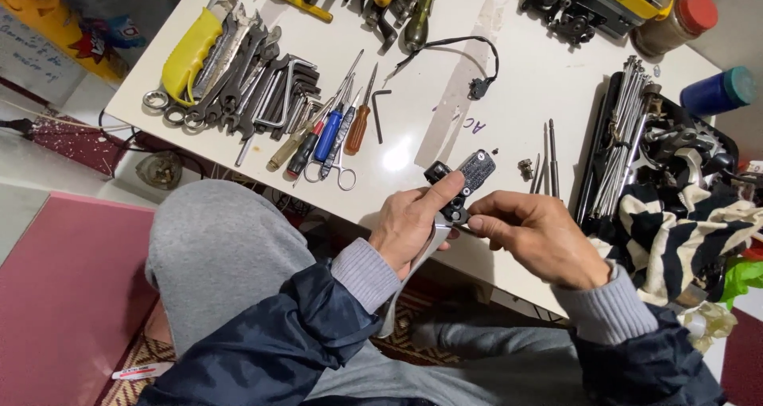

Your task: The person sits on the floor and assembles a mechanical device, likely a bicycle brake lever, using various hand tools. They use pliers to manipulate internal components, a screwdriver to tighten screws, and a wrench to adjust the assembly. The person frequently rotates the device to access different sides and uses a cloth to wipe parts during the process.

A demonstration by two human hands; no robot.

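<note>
My left hand [412, 223] grips a small black mechanical part with a silver lever [461, 182], thumb pressed along its top, at the near edge of the white table [445, 80]. My right hand [534, 235] pinches the lower right side of the same part with fingertips. A flat grey lever blade hangs down from the part below my left palm. Two thin metal rods [548, 156] and a small screw piece [525, 168] lie on the table just beyond my right hand.
Several wrenches and hex keys [246, 80] and screwdrivers [334, 132] lie at the left. A black cable [469, 64] sits mid-table. A bundle of spokes [624, 128], a striped cloth [675, 231], jars [683, 21] and a yellow tool [612, 1] crowd the right.
</note>
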